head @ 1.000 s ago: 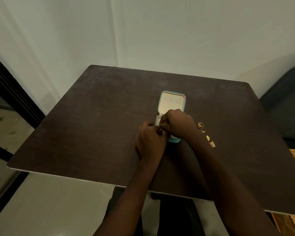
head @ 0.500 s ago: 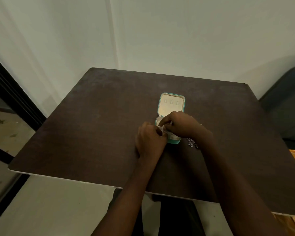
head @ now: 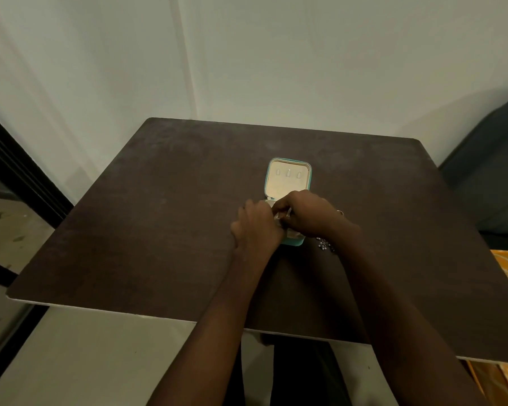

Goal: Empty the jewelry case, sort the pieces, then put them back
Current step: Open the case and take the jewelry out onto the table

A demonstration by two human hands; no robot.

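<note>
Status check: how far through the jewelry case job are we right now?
Early to midway, by the look of it. The teal jewelry case lies open, and a beaded piece and a ring already lie on the table to its right. Both the left hand and the right hand work a small pale item over the tray. Sorting and refilling are not yet visible.

One open jewelry case (head: 288, 178), two hands (left (head: 255, 227), right (head: 308, 213)), one beaded cluster (head: 324, 245), and one ring (head: 340, 212) occupied one counter (head: 159, 230).
</note>
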